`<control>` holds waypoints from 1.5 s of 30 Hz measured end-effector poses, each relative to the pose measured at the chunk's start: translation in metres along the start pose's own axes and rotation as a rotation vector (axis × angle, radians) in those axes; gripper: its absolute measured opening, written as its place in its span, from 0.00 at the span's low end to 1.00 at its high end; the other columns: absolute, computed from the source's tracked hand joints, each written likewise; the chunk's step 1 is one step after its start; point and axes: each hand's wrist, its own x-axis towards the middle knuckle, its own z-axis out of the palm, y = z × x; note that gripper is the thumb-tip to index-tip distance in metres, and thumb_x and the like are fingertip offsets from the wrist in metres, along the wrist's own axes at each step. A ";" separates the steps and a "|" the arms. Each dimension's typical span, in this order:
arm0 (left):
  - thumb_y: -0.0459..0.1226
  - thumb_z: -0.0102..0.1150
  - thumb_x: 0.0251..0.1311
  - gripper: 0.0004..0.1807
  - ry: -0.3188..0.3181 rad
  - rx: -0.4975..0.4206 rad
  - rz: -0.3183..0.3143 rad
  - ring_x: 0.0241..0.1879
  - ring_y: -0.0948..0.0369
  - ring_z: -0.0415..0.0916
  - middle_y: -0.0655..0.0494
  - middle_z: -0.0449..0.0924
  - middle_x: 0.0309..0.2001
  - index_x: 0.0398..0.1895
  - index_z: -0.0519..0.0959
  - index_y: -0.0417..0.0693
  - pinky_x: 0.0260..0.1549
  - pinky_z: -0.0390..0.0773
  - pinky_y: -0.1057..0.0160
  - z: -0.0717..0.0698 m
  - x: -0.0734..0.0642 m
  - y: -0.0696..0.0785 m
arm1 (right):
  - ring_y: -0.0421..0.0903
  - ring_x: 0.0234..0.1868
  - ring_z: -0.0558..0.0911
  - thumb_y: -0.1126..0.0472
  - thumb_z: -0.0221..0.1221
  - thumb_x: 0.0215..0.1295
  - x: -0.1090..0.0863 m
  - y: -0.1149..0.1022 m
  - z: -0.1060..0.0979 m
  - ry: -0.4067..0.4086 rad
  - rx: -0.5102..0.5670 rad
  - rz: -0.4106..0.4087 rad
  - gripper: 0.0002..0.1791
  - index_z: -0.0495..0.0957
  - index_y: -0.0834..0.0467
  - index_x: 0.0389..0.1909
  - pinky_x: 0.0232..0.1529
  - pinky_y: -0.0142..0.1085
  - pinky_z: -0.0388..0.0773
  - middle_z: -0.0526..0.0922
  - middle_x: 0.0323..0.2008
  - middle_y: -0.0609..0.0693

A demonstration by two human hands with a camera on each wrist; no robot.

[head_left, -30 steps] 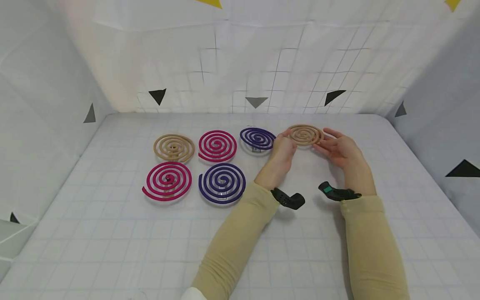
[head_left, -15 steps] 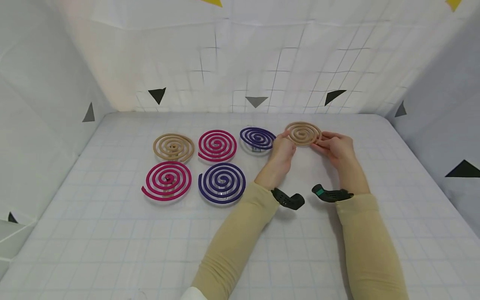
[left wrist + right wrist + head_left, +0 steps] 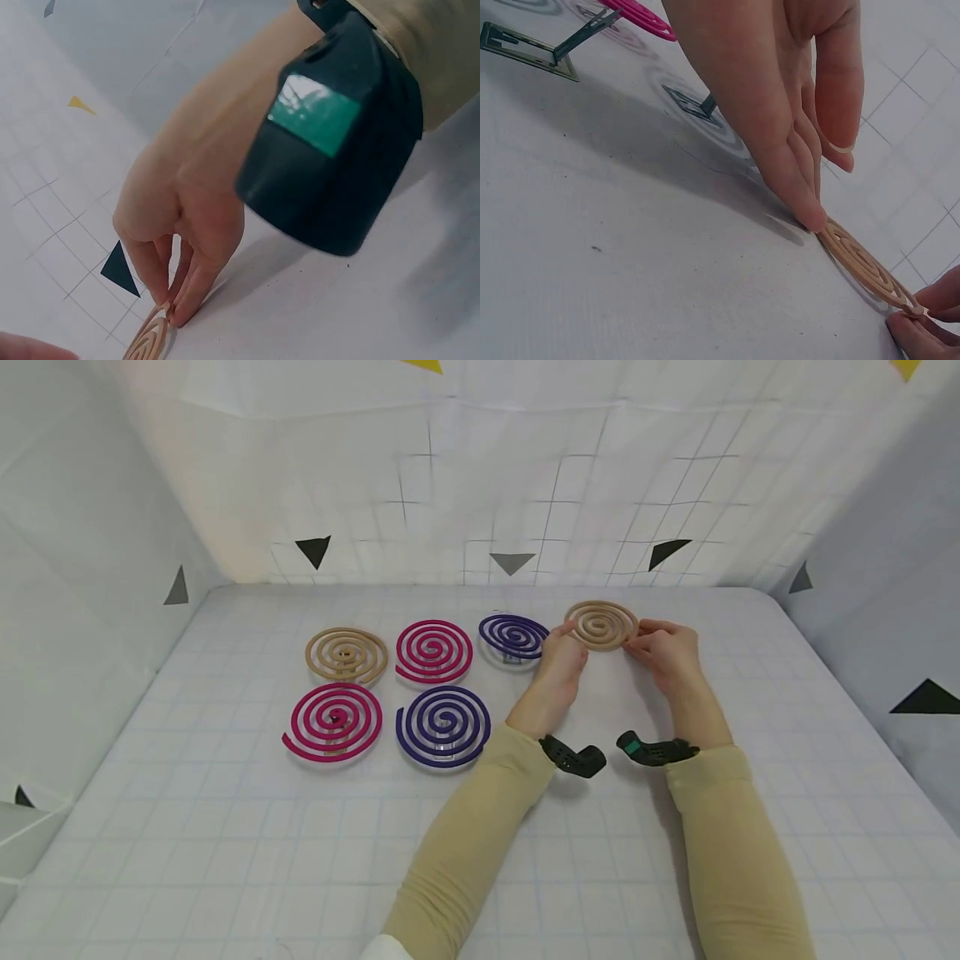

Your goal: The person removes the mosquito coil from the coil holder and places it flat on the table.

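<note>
The right hand pinches the right edge of a flat, round, tan spiral coil between its thumb and fingertips, which nearly meet with only the thin coil between them. The left hand is at the coil's opposite edge: its fingers reach out nearly straight, a fingertip touching the rim in the right wrist view, while another digit hangs above, apart from the coil. The coil lies between the two hands near the back of the white, grid-lined worktop, to the right of the other spirals; whether it is wholly clear of the surface cannot be told.

The left forearm, in a beige sleeve, slants forward and to the right. The right forearm, in a matching sleeve, reaches forward, leaning slightly left, and the left wrist view shows its hand bent down from the wrist with fingers pointing toward the worktop. Each wrist wears a black band, the right one with a green patch.

Just beside the left hand is a dark purple spiral. Further left stand a second purple spiral, two magenta spirals and another tan spiral.
</note>
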 end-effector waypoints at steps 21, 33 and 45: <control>0.14 0.33 0.47 0.42 -0.026 -0.012 -0.007 0.66 0.50 0.60 0.41 0.55 0.76 0.71 0.64 0.35 0.41 0.60 0.65 -0.004 0.001 -0.002 | 0.46 0.69 0.70 0.78 0.51 0.66 0.001 -0.002 0.008 0.042 -0.143 -0.036 0.36 0.58 0.63 0.75 0.64 0.32 0.74 0.65 0.73 0.60; 0.14 0.33 0.47 0.40 -0.020 0.008 0.008 0.67 0.50 0.61 0.38 0.58 0.74 0.70 0.65 0.34 0.42 0.62 0.66 -0.003 0.000 -0.002 | 0.46 0.67 0.71 0.77 0.52 0.66 0.000 -0.003 0.009 0.058 -0.152 -0.022 0.34 0.62 0.61 0.74 0.65 0.32 0.73 0.67 0.72 0.59; 0.15 0.35 0.47 0.40 -0.029 0.037 0.014 0.30 0.63 0.58 0.37 0.61 0.70 0.70 0.65 0.34 0.24 0.58 0.72 -0.003 0.004 -0.003 | 0.48 0.68 0.71 0.76 0.53 0.66 0.000 -0.002 0.010 0.066 -0.140 -0.030 0.34 0.63 0.61 0.73 0.66 0.33 0.73 0.67 0.72 0.59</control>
